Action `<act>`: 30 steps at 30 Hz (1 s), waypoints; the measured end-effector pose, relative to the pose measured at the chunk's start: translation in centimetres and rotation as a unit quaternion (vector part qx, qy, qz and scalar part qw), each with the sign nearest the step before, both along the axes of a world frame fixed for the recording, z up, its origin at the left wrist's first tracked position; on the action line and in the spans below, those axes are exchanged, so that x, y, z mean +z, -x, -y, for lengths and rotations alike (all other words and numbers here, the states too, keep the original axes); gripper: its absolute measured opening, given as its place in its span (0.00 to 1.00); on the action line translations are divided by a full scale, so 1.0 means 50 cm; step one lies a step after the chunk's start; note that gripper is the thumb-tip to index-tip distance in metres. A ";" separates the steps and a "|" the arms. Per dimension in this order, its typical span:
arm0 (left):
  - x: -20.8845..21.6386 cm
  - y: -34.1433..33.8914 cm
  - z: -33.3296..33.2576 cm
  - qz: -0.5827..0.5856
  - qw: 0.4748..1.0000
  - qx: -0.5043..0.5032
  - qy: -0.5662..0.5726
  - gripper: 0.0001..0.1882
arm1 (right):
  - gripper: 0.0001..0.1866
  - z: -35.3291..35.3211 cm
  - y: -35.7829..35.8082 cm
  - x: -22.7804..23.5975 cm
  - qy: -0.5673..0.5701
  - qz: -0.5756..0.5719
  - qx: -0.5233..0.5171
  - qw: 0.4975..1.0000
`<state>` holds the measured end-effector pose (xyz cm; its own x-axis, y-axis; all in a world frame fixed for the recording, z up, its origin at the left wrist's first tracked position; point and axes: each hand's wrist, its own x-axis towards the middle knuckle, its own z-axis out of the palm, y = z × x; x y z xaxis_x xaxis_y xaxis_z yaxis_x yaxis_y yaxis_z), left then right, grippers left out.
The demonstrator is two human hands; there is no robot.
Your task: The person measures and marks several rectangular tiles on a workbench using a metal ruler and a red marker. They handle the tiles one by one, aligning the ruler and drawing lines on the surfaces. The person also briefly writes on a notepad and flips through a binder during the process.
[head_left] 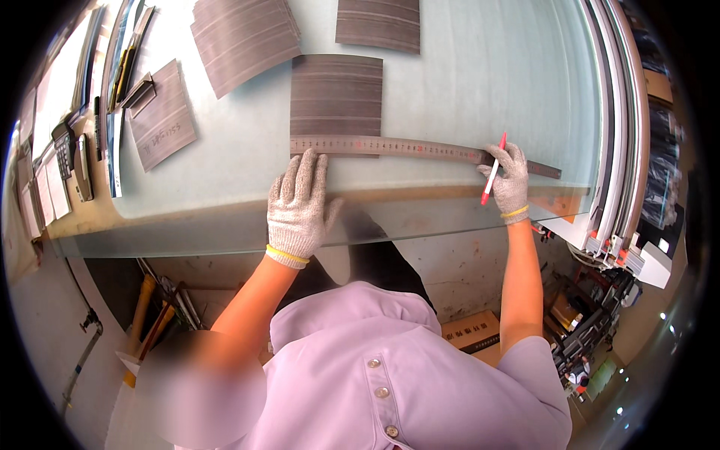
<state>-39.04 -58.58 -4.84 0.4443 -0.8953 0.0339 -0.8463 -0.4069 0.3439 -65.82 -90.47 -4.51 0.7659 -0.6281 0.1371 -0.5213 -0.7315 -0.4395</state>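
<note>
A long steel ruler (405, 147) lies across the lower part of a brown-grey striped square sheet (335, 94) and runs right past it over the glass tabletop. My left hand (298, 206), in a knit glove with a yellow cuff, rests flat with fingers stretched out; its fingertips touch the ruler's near edge by the sheet. Near the ruler's right part, my gloved right hand (511, 180) holds a white pen with red ends (490, 180). Its fingers are bent over the ruler. Whether they press on it I cannot tell.
A stack of similar sheets (244, 41) and another sheet (379, 24) lie farther back. On the left are a marked sheet (163, 124) with a small dark angled piece (139, 95), a calculator (64, 150) and a cutter knife (121, 75). Metal rails (626, 112) border the right side.
</note>
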 end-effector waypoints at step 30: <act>-0.010 -0.003 -0.004 -0.016 1.000 -0.002 -0.008 0.40 | 0.09 -0.324 -0.352 -0.055 -0.127 0.268 0.092 0.951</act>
